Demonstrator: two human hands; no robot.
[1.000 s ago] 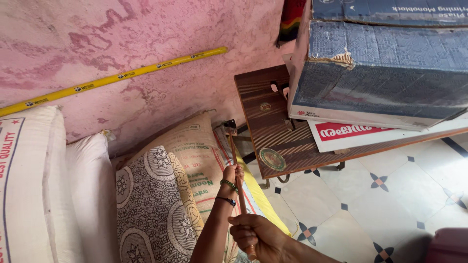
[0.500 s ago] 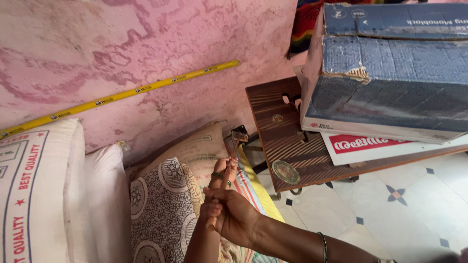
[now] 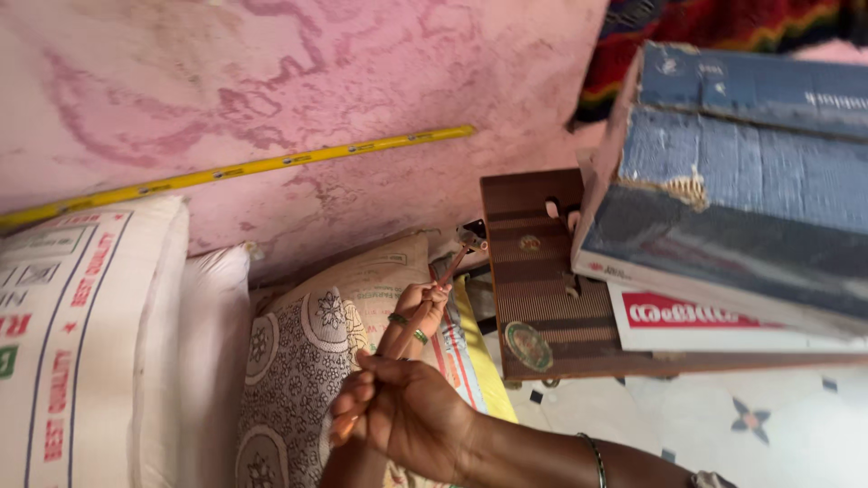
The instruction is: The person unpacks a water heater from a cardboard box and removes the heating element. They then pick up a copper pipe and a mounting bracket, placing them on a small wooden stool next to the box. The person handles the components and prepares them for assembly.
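A long reddish-brown stick tool (image 3: pixel 452 271) with a small dark head (image 3: pixel 472 233) points up toward the pink wall. My left hand (image 3: pixel 423 300), with green bangles at its wrist, grips the stick about midway along. My right hand (image 3: pixel 405 414) is closed around the lower end near the orange tip (image 3: pixel 342 432). Its arm, wearing a thin bracelet, comes in from the bottom right. Both hands hover over a patterned sack (image 3: pixel 298 370) that leans against the wall.
A yellow measuring stick (image 3: pixel 271 164) lies slanted on the pink wall. A white printed sack (image 3: pixel 81 343) stands at left. A brown wooden board (image 3: pixel 533 289) carries stacked blue boxes (image 3: pixel 741 208) at right, over a tiled floor (image 3: pixel 750 425).
My right hand has come up from below and closed on the stick's lower end. The view has shifted slightly to the left.
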